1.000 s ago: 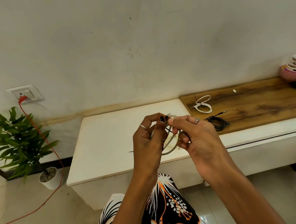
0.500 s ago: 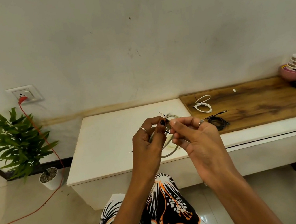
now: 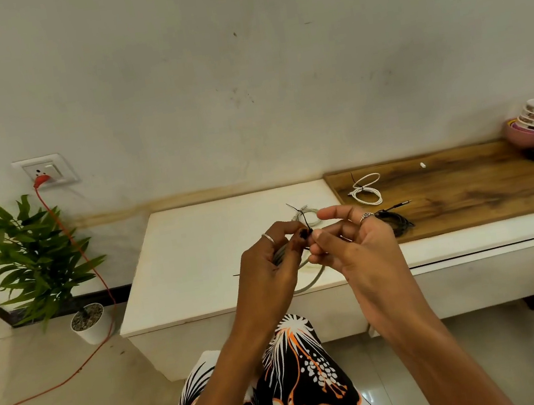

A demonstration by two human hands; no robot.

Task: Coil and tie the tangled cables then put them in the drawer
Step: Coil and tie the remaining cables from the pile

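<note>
Both hands, left (image 3: 268,264) and right (image 3: 351,241), pinch a thin black tie (image 3: 301,219) around the coiled grey cable (image 3: 316,273).

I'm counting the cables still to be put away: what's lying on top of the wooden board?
On the wooden board lie a tied white cable, a black cable partly covered by the right hand, and a small white piece.
</note>
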